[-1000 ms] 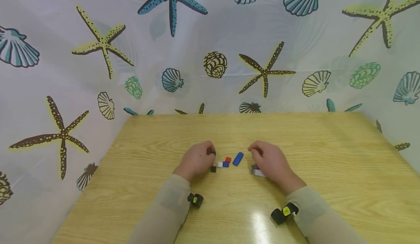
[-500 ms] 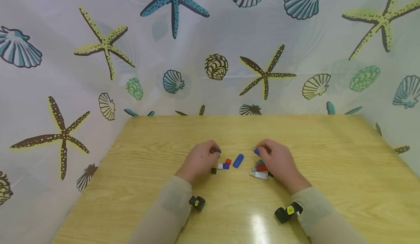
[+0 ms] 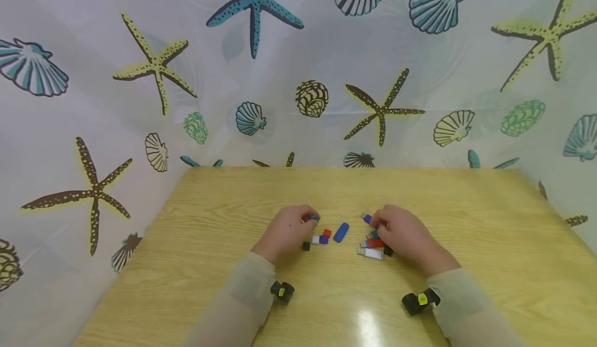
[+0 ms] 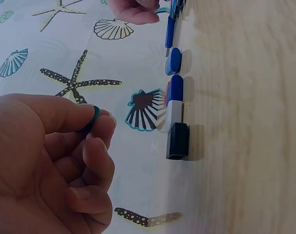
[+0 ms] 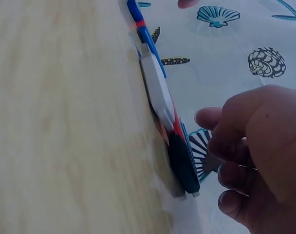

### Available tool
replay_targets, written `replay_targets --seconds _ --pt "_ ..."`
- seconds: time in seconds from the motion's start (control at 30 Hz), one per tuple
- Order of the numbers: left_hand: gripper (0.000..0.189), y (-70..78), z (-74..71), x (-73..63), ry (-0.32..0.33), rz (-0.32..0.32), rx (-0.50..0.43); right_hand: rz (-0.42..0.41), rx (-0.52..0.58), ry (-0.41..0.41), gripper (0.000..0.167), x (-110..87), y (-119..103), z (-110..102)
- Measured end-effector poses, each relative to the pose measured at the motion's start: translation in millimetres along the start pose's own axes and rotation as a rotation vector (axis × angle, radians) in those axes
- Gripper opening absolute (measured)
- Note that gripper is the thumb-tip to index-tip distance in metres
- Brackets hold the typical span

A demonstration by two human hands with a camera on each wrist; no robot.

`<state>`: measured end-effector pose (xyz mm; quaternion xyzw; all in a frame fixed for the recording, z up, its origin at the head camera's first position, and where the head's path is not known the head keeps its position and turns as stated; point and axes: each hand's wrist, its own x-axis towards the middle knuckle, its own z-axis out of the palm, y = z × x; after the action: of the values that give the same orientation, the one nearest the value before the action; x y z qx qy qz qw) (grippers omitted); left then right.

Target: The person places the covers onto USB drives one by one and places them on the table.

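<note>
My left hand [image 3: 286, 230] pinches a small teal cap [image 4: 93, 119] between thumb and fingertips, above the table. Near it lie a black cap [image 3: 306, 246], a white cap [image 3: 316, 240], a blue cap [image 3: 324, 240] and a red cap [image 3: 327, 232]. My right hand [image 3: 406, 233] hovers over a loose group of USB sticks, its fingers loosely bent with nothing seen between them. The group has a white stick [image 3: 371, 254], a red stick [image 3: 374, 243], a teal stick [image 3: 372, 234], a blue stick [image 3: 367, 217] and a black stick [image 5: 182, 161], partly covered in the head view.
A blue oblong piece [image 3: 341, 232], like a capped USB stick, lies between the caps and the sticks. The wooden table [image 3: 224, 197] ends at the back and sides against a white curtain [image 3: 275, 77] printed with shells and starfish.
The right hand has drawn back to the right, uncovering several sticks; the blue stick at its fingertips now lies on the table. The left hand keeps the teal cap, now turned more into view.
</note>
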<state>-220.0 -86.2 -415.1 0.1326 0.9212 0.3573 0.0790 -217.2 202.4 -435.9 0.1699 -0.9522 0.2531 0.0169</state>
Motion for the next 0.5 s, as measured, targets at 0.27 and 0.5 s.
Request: replay_targets --seconds 0.27,0.5 --pt "0.022 0.3 4.7 0.6 -0.005 0.012 0.005 -0.038 -0.034 -0.074 0.018 -2.9 9 1" --pt "0.023 0.3 8.8 -0.8 -0.001 0.032 0.006 -0.047 -0.023 -0.078 0.017 -4.5 14 1"
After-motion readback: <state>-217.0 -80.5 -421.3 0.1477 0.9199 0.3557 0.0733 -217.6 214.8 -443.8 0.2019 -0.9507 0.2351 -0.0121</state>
